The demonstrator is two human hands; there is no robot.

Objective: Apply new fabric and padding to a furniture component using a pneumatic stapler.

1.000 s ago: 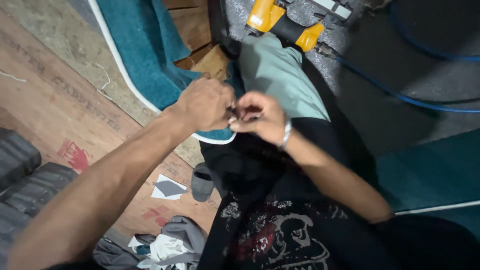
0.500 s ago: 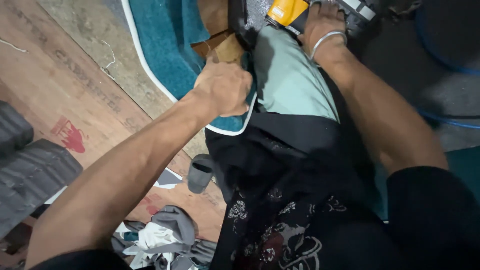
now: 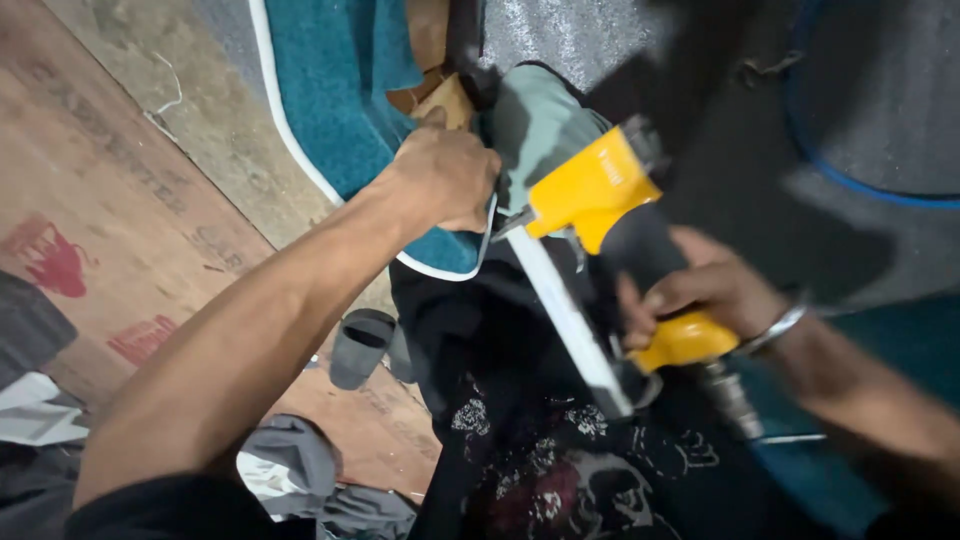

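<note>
Lifted from the far, upper edge of the grey floor covering where it was being reached for half a second ago, the yellow staple gun (image 3: pixel 600 190) is now held in mid-air over the person's lap, blurred by motion. Its yellow handle is gripped by the right hand (image 3: pixel 700 295), whose fingers are wrapped closed around it, and a metal bracelet (image 3: pixel 778 328) is worn on that wrist. A long pale magazine (image 3: pixel 570 330) runs from the gun's nose back toward the body, and a hose fitting (image 3: pixel 735 400) hangs from the handle's base.

Just beside the gun's nose, the left hand (image 3: pixel 440 180) is kept where it was, clenched into a fist on the white-piped edge of the teal fabric (image 3: pixel 330 90), which is pressed against a mint-green padded piece (image 3: pixel 535 120). Bare wood pieces (image 3: pixel 440 95) are seen just beyond the fist.

Below, a black printed shirt (image 3: pixel 540 470) fills the lower middle. Toward the left edge of the wooden floor (image 3: pixel 130 200), a dark sandal (image 3: pixel 360 345) and crumpled grey and white rags (image 3: pixel 290 470) are seen. A blue hose (image 3: pixel 850 180) curves across the grey floor covering (image 3: pixel 570 35) at the upper right.
</note>
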